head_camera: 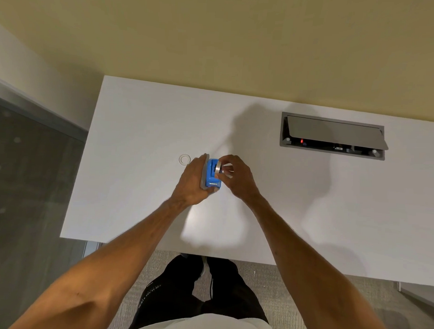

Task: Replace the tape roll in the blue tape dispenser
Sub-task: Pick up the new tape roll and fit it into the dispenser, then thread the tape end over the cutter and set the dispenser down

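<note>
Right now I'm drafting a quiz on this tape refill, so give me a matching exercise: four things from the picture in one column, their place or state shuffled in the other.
Things:
1. blue tape dispenser
2. tape roll
3. clear ring
4. cable box

Places or states:
A. lying alone on the white desk, left of both hands
B. gripped by the left hand
C. set into the desk at the far right, lid open
D. pinched by the right hand at the dispenser's side

Pairs: 1-B, 2-D, 3-A, 4-C

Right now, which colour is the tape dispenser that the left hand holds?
Blue, with a grey side; the tape dispenser shows best in the head view.
</note>
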{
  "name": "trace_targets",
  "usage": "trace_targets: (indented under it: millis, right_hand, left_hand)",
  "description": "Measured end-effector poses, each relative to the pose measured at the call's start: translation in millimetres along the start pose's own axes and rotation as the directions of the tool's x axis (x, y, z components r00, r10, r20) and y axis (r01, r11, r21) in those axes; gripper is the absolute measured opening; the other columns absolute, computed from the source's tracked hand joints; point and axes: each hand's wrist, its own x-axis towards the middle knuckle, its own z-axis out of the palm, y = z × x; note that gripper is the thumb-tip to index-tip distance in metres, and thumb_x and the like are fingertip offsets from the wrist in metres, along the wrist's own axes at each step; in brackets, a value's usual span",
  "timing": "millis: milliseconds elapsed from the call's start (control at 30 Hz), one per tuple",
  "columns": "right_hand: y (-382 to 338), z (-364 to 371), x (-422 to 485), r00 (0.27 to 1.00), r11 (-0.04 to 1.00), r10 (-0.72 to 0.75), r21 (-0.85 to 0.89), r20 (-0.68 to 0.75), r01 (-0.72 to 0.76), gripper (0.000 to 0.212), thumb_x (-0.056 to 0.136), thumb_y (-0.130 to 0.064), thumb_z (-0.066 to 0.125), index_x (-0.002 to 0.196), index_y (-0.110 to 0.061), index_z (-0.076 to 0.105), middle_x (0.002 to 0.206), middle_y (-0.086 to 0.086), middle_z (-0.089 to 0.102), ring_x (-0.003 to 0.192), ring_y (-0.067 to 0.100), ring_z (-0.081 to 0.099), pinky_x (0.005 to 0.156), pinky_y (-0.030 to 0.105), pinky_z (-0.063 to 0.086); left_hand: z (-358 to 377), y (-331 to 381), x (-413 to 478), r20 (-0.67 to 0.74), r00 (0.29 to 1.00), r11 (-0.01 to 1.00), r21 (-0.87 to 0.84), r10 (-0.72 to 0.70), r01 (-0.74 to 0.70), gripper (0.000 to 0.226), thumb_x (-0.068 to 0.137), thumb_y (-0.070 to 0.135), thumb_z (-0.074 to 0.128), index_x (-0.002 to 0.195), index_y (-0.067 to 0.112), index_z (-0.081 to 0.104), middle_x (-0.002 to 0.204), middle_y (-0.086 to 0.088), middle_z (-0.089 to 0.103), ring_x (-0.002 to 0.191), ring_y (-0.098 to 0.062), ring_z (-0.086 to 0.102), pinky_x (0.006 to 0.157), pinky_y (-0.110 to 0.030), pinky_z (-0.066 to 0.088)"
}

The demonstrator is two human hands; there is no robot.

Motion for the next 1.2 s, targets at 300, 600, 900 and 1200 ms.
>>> trace_targets:
  millis: [300,600,900,1200]
  right_hand:
    - [-3,2,15,0.993,0.974,-0.109,-0.196,0.039,0.115,0.038,0.096,-0.019,0.073,0.130,-0.006,0.061,0.126,0.011,0.068,0.109,0.025,0.069,0.101,0.035,0.058]
    - [2,6,19,0.992,0.954,-0.106,-0.274,0.069,0.121,0.041,0.095,-0.022,0.076,0.129,-0.006,0.060,0.125,0.011,0.068,0.110,0.024,0.067,0.101,0.031,0.054]
    - [3,12,23,0.992,0.944,-0.090,-0.311,0.086,0.112,0.045,0.097,-0.025,0.075,0.135,-0.008,0.057,0.129,0.010,0.066,0.113,0.023,0.066,0.104,0.031,0.056]
    - [3,15,25,0.995,0.947,-0.075,-0.308,0.067,0.092,0.048,0.097,-0.025,0.075,0.138,-0.008,0.056,0.134,0.010,0.067,0.119,0.024,0.065,0.108,0.030,0.051]
  left_hand:
    - [3,-6,11,0.005,1.000,1.000,0.010,0.024,-0.024,0.089,0.080,0.030,0.091,0.153,0.009,0.044,0.145,-0.010,0.059,0.137,-0.028,0.056,0.123,-0.046,0.041]
    - [1,4,11,0.006,1.000,0.999,-0.042,0.015,-0.015,0.068,0.092,0.029,0.081,0.148,0.005,0.052,0.140,-0.014,0.065,0.130,-0.028,0.063,0.119,-0.043,0.046]
    - [1,7,8,0.012,1.000,0.996,-0.080,-0.027,0.028,0.068,0.093,0.029,0.079,0.150,0.005,0.051,0.145,-0.015,0.063,0.134,-0.029,0.063,0.122,-0.042,0.046]
    - [1,5,9,0.046,0.998,0.996,-0.069,-0.052,0.055,0.070,0.094,0.028,0.079,0.152,0.005,0.049,0.147,-0.016,0.062,0.136,-0.030,0.061,0.122,-0.044,0.046]
